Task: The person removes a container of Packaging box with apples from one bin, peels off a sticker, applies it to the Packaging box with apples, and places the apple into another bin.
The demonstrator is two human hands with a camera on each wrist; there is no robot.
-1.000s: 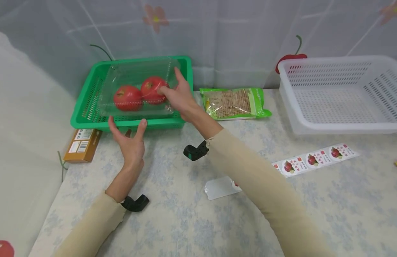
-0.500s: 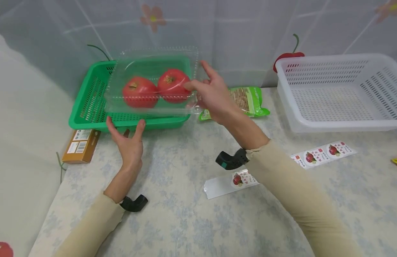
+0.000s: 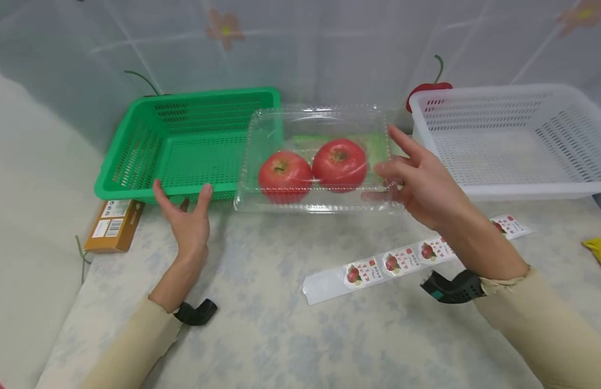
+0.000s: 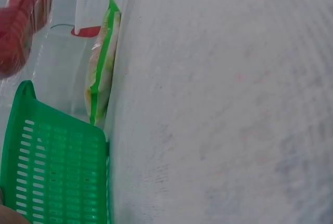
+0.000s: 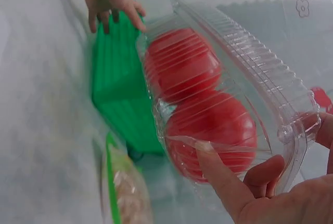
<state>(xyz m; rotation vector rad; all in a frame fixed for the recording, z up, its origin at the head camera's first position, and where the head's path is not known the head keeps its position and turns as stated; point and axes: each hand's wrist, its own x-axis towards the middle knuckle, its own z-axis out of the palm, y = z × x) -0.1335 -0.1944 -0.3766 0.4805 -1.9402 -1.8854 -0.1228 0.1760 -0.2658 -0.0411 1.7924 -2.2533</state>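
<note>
My right hand [image 3: 429,186] grips the right end of a clear plastic clamshell box [image 3: 324,202]. Inside it sit two red apples [image 3: 285,175], side by side. The box is held above the table, and in the right wrist view thumb and fingers pinch its end [image 5: 283,174]. At the front rim of a green basket [image 3: 193,156], my left hand [image 3: 188,221] has its thumb and fingers spread, close to or touching the rim. Only a bit of that hand shows in the left wrist view.
To the right stands a white basket [image 3: 514,156]. A green-edged food packet [image 5: 127,193] lies behind the box. A strip of apple stickers [image 3: 324,283] lies on the table. By the green basket is an orange-brown carton [image 3: 127,227]; a yellow packet [image 3: 599,253] lies far right.
My right hand has lifted the box of apples out of the green basket and carried it right, over the food packet. The left hand has stayed at the basket's front rim.
</note>
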